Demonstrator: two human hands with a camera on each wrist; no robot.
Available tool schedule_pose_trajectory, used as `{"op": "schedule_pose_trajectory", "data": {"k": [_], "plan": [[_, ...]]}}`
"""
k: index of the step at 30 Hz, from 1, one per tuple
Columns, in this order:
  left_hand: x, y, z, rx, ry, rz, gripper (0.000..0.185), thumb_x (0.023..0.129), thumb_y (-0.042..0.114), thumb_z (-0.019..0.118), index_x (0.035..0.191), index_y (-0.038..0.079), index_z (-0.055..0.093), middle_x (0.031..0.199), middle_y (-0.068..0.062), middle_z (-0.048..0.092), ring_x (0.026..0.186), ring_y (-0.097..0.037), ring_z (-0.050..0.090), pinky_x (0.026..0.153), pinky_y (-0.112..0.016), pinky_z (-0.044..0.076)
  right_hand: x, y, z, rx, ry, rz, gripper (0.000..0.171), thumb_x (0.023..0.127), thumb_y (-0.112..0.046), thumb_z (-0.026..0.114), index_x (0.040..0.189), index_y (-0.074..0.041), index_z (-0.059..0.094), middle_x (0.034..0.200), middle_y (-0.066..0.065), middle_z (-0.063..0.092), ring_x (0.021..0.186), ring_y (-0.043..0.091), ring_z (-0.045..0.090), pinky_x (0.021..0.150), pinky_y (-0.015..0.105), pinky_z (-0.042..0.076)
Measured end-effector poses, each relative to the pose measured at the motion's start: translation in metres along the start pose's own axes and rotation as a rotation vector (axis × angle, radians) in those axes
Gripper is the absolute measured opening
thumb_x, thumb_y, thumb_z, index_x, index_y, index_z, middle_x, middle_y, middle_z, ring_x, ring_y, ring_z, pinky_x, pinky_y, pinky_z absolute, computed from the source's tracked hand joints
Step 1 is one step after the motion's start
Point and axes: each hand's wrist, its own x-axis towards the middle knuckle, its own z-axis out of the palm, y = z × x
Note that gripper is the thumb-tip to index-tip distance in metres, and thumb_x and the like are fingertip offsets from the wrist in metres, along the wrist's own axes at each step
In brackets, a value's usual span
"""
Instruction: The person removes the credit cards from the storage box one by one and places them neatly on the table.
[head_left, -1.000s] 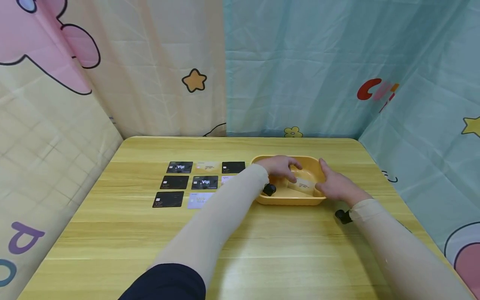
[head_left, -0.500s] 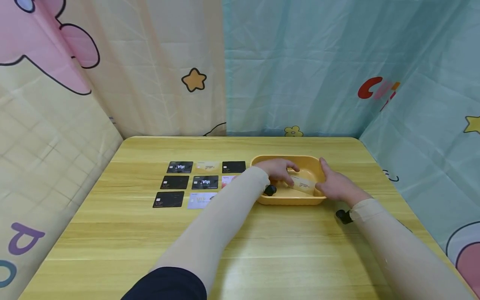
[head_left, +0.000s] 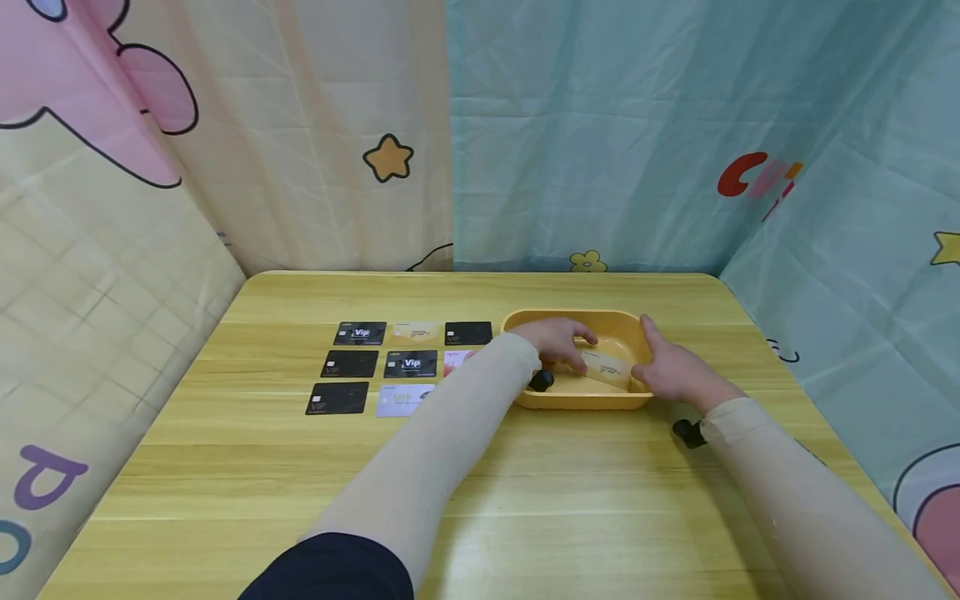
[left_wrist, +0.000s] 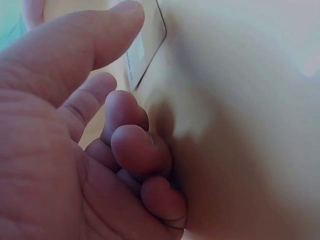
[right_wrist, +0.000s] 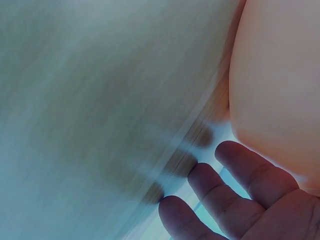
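Note:
In the head view a yellow plastic tray (head_left: 581, 402) stands on the table with a gold card (head_left: 607, 369) lying inside. My left hand (head_left: 557, 337) reaches in over the tray's left side, its thumb right at the card's left end. In the left wrist view, its thumb (left_wrist: 100, 37) overlaps the card (left_wrist: 146, 45), while the other fingers (left_wrist: 140, 150) are loosely bent. My right hand (head_left: 678, 371) grips the tray's right wall, thumb inside and fingers outside. The right wrist view shows several of its fingers (right_wrist: 260, 180) bent beside the tray's outer wall (right_wrist: 280, 85).
Left of the tray, cards lie in rows, among them a black VIP card (head_left: 337, 398), a pale lilac card (head_left: 401, 400), a gold card (head_left: 415, 333) and a pink card (head_left: 457, 361) partly behind my left arm. Curtains (head_left: 637, 133) hang around the table (head_left: 562, 500).
My left hand has shifted slightly, its thumb drawing closer to the gold card. The card in the tray has turned a little. My right hand stays at the tray wall.

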Motion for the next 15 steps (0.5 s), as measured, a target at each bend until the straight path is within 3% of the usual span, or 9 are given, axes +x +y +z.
{"op": "schedule_pose_trajectory", "data": {"k": [6,15], "plan": [[-0.0010,0.0014,0.0004,0.017,0.009,0.011,0.063,0.088,0.029,0.086,0.145,0.035,0.061,0.153,0.006,0.054,0.119,-0.015,0.052,0.103,-0.031,0.043,0.0005,-0.0003,0.0001,-0.006,0.002,-0.002,0.099,0.098,-0.028,0.053,0.165,0.000,-0.016,0.153,0.045,0.039,0.093,0.036,0.061,0.082,0.047,0.049],[-0.0027,0.0032,0.0032,0.071,0.015,0.029,0.060,0.090,0.025,0.084,0.145,0.031,0.061,0.152,0.003,0.054,0.117,-0.018,0.052,0.097,-0.029,0.043,-0.0007,-0.0017,-0.0004,-0.001,0.000,0.003,0.100,0.098,-0.028,0.054,0.165,0.000,-0.015,0.153,0.044,0.041,0.088,0.034,0.061,0.078,0.044,0.048]]}}
